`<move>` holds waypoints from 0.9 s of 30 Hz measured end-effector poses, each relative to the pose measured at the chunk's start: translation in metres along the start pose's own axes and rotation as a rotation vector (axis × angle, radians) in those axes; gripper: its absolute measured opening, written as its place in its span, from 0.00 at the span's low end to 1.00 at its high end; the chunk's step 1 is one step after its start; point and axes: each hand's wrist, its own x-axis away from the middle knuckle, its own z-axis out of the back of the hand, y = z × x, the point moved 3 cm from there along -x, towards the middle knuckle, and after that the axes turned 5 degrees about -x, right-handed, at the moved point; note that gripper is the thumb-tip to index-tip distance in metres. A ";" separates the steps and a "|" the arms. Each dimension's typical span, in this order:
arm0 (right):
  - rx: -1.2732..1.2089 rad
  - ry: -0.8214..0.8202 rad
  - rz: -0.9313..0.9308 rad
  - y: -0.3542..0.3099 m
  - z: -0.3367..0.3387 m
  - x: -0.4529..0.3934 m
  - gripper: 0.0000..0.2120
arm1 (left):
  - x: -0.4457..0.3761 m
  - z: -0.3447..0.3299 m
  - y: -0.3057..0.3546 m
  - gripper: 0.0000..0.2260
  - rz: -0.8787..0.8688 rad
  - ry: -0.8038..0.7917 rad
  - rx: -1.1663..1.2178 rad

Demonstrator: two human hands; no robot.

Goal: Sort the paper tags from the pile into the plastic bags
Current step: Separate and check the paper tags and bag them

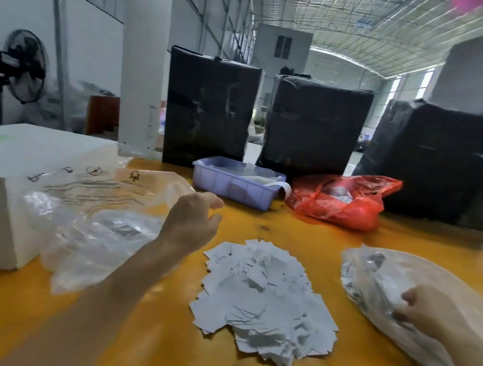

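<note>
Head view: white paper tags (264,300) lie heaped at table centre. Left hand (192,222), fingers relaxed, touches the ten-o'clock clear bag (91,227); right hand (425,311) pinches the three-o'clock bag (387,282). Light, thin and slippery, tags likely lift best by their edges.

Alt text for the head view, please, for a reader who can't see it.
A pile of white paper tags lies on a yellow table between two clear plastic bags; the left hand reaches over the left bag, and the right hand rests on the right bag.
</note>
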 end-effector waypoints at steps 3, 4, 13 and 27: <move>-0.127 0.091 -0.035 0.007 0.004 0.006 0.13 | 0.025 -0.039 0.029 0.10 -0.153 -0.063 -0.036; -0.163 0.118 -0.054 0.011 0.004 0.008 0.09 | 0.032 -0.050 0.034 0.09 -0.193 -0.078 -0.067; -0.349 0.333 -0.148 0.033 0.018 0.002 0.07 | 0.063 -0.099 0.044 0.08 -0.244 -0.305 0.012; -0.403 0.359 -0.113 0.023 0.040 0.007 0.06 | 0.064 -0.088 0.047 0.07 -0.166 -0.224 0.165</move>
